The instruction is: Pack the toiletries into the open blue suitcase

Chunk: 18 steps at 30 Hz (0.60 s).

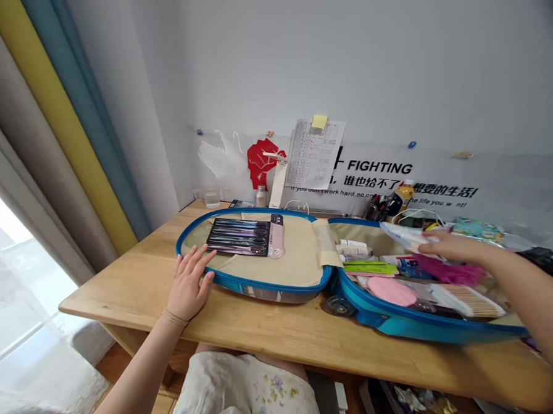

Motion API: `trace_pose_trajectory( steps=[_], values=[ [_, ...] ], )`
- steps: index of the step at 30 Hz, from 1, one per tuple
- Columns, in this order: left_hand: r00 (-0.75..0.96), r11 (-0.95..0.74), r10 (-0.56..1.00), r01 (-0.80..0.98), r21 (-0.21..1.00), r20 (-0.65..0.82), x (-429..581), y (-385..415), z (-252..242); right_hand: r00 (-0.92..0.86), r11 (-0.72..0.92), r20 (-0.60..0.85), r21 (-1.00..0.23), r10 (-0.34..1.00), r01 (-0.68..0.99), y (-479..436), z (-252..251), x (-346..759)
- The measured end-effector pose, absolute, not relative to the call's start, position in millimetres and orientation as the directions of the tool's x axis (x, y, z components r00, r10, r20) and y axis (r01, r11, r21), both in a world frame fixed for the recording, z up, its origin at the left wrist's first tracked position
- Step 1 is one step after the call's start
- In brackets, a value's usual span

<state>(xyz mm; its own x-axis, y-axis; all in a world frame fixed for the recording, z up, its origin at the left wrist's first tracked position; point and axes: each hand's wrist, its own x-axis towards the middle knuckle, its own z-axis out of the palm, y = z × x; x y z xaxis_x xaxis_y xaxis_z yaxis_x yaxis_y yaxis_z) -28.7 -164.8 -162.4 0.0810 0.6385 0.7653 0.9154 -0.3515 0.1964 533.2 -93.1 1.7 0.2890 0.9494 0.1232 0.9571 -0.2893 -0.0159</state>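
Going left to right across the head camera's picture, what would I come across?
Yellow curtain band, left hand, flat black-and-pink pack, suitcase wheel, pink round item, right hand.

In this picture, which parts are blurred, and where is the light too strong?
Head view: the right hand and the pale packet in it look smeared, the left hand clearer; same head view: the far-left area beside the curtain is washed out nearly white.
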Motion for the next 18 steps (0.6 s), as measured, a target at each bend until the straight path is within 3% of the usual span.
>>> trace_pose_trajectory(
  steps=[3, 6, 11, 18],
  values=[
    [0.078, -0.352, 0.637, 0.914, 0.2, 0.767, -29, -164, -163, 0.238, -0.23, 0.051, -0.126, 0.97, 0.965, -97, 31, 501],
    [0.073, -0.344, 0.645, 0.916, 0.205, 0.76, -29, -163, -164, 0.005, -0.003, 0.008, -0.249, 1.0, 0.968, -100, 44, 433],
    [0.082, -0.348, 0.626, 0.919, 0.184, 0.776, -29, -162, -165, -0.5, 0.474, -0.086, -0.214, 0.862, 0.854, -94, 16, 292],
    [0.099, -0.354, 0.6, 0.923, 0.153, 0.794, -30, -161, -169, -0.651, 0.599, -0.124, -0.294, 0.749, 0.745, -82, -43, 166]
  ],
)
